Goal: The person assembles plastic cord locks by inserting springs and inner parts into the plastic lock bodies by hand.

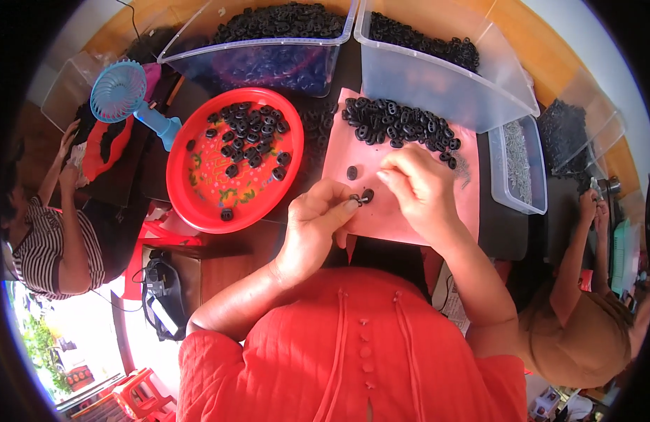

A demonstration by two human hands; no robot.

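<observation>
My left hand [304,228] pinches a small black cord-lock piece [356,199] between thumb and forefinger, just above a pink cloth [460,211]. A small silvery bit shows at that piece, and a dark oval part [368,195] is right beside it. To the right, my right hand [425,193] is raised over the cloth with thumb and forefinger pressed together; whatever they hold is too small to make out. One loose black oval piece [351,171] lies on the cloth. Beyond my hands is a heap of black two-holed cord-lock pieces [391,121].
A red round tray [177,169] at left holds black pieces. Two clear bins [268,56] [437,81] of black parts stand behind. At right, a clear box [500,165] holds tiny silvery parts. A blue fan [121,91] stands left. People work on both sides.
</observation>
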